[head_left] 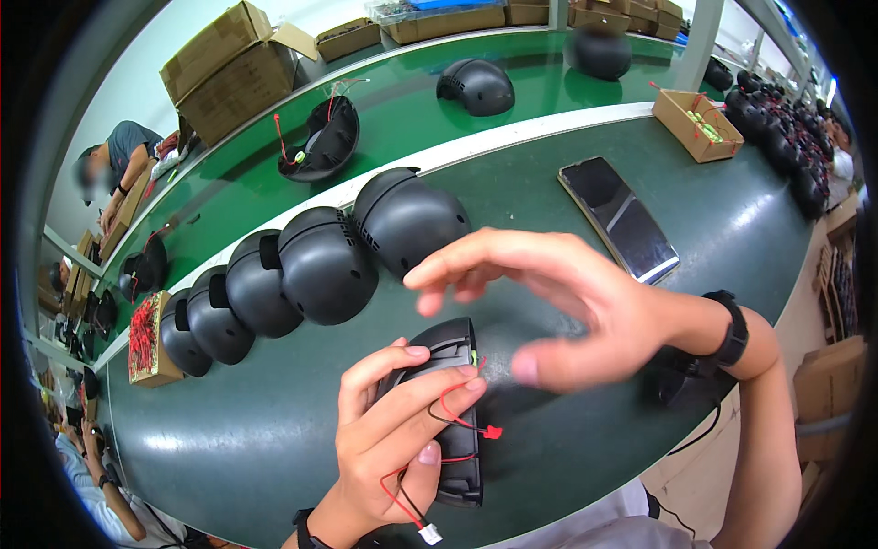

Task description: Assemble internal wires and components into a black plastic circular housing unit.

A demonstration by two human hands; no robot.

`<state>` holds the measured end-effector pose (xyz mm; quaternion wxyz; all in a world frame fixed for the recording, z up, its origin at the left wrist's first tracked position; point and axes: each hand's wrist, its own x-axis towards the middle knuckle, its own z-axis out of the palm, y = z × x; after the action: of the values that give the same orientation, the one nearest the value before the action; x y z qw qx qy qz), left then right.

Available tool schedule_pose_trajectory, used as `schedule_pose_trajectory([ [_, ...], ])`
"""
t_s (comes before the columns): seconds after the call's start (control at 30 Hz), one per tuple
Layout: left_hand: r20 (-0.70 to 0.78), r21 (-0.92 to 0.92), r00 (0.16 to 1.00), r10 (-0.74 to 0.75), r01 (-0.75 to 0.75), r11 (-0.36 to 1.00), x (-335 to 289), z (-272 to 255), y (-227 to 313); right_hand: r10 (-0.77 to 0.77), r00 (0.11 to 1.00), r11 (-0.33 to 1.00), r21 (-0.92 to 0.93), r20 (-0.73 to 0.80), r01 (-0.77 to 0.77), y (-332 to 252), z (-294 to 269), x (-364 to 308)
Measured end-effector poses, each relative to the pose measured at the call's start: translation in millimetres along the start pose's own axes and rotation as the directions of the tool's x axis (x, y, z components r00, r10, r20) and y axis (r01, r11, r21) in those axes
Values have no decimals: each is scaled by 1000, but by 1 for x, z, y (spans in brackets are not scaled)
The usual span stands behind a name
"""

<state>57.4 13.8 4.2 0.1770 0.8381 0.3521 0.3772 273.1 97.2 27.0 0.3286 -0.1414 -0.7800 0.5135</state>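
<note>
My left hand (393,435) is closed around a black plastic shell (457,476), tilted on its side above the green table. Red and black wires come out between the fingers, one pair ending in a red connector (493,432), another in a white connector (430,533). A small yellow-green part shows at the shell's inner edge. My right hand (558,297) hovers up and right of the shell, slightly blurred, with fingers and thumb apart and nothing in them. Just beyond its fingertips stands the nearest of several black domed shells (407,215), lined up in a slanting row.
A phone (622,220) lies right of centre, near a cardboard box of green wired parts (697,126). Red wires fill a small box (146,340) at left. More shells (477,87) sit on the bright green belt (402,110) beyond. Co-workers are at far left.
</note>
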Motion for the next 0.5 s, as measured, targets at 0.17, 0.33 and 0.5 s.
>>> schedule_pose_trajectory([
  [0.17, -60, 5, 998, -37, 37, 999, 1, 4, 7, 163, 976, 867, 451, 143, -211, 34, 17, -15],
  [0.33, -135, 93, 989, -58, 71, 993, -2, 6, 9, 168, 983, 797, 576, 77, -181, 43, 22, -17],
  [0.5, -142, 36, 986, -87, 93, 995, -3, 6, 7, 160, 987, 769, 624, 25, -140, 43, 28, -18],
])
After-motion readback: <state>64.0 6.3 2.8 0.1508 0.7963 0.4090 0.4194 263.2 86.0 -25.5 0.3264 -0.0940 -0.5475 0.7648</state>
